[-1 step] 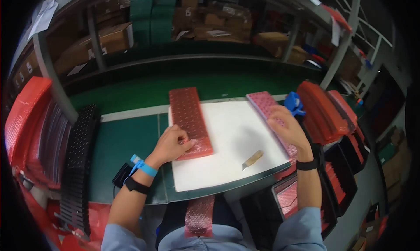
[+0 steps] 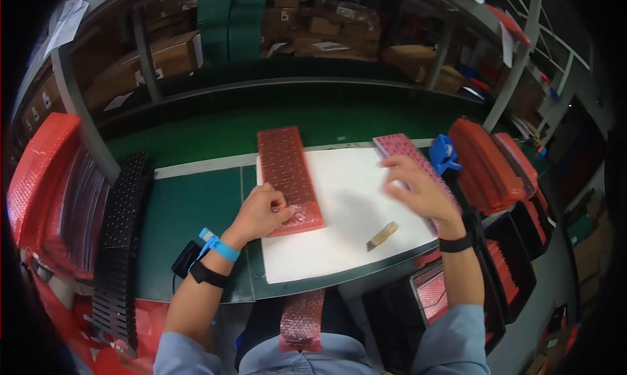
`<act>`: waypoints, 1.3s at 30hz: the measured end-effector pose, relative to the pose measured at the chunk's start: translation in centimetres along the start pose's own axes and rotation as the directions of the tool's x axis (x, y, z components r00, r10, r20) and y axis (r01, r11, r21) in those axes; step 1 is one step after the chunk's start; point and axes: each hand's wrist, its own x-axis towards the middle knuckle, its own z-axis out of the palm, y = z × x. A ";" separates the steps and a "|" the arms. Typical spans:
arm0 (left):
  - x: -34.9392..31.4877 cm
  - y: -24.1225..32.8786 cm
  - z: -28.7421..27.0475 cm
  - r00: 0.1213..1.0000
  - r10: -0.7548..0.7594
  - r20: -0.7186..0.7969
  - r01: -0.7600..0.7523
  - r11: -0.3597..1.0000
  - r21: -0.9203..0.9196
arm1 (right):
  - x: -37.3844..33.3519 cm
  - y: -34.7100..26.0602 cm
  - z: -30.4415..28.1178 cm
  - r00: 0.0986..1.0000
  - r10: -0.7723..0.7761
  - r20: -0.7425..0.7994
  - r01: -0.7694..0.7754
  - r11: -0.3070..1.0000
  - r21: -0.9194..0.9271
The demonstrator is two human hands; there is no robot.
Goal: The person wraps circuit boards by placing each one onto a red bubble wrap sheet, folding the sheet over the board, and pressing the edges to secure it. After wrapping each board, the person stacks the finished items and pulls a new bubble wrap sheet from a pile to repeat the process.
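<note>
A long panel in red bubble wrap [image 2: 287, 169] lies on the white board [image 2: 346, 185], its dotted pattern showing through the film. My left hand [image 2: 262, 211] rests on its near left edge, fingers curled and thumb tip against the wrap; whatever they pinch is hidden. Over the board's right side my right hand [image 2: 418, 189] hangs in the air, fingers apart and slightly blurred, with nothing visible in them. Below it lies a utility knife [image 2: 383, 236] with a tan handle. A pink patterned strip [image 2: 393, 144] runs behind that hand, beside a blue tape dispenser [image 2: 444, 154].
Red-wrapped pieces are stacked at the left [image 2: 49, 179] and right [image 2: 486, 169] of the green table [image 2: 189, 208]. A black perforated panel [image 2: 124, 205] leans at the left. Black trays [image 2: 503, 264] stand lower right. Cardboard boxes [image 2: 173, 55] fill the back shelf.
My right hand has shifted left, away from the pink strip and over the white board. My left hand stays at the wrapped panel. The whole view has moved slightly.
</note>
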 end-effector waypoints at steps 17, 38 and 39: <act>-0.4 -0.4 0.2 0.999 -0.014 -0.035 0.014 1.000 0.010 | 16.1 -2.6 12.6 0.724 -0.117 0.680 0.567 0.663 -0.489; -0.4 0.2 -0.3 0.988 -0.156 -0.012 0.149 0.964 -0.219 | 12.6 0.6 16.5 0.681 0.703 0.204 -0.724 0.688 0.048; -0.3 0.1 -0.1 0.986 -0.169 0.003 0.164 0.953 -0.256 | 12.8 1.0 17.0 0.679 0.706 0.202 -0.731 0.674 0.103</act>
